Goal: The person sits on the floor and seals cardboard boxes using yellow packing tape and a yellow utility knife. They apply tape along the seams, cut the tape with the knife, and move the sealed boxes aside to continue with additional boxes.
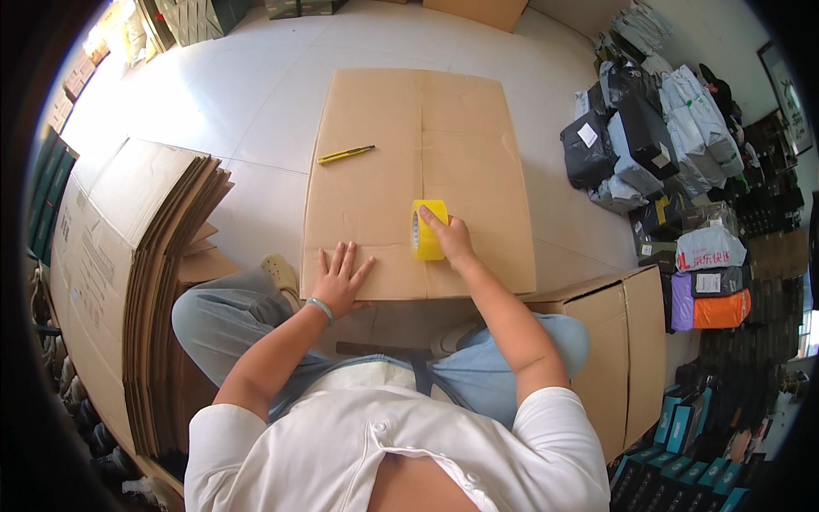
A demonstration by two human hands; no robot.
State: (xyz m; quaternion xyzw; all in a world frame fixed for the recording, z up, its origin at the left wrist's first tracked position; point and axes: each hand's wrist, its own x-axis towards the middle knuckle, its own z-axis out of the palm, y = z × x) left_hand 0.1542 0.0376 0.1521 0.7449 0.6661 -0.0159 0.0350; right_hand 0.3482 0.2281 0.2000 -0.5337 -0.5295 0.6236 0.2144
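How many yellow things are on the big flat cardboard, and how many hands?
Yellow tape roll: 1, held by the right hand
Yellow utility knife: 1
Hands on the flattened cardboard box: 2, counting the left hand
Total: 4

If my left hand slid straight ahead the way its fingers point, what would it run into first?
Probably nothing soon: the left hand lies flat on the flattened brown cardboard box, fingers pointing up the sheet. The way looks free; the yellow utility knife lies roughly ahead at the left edge.
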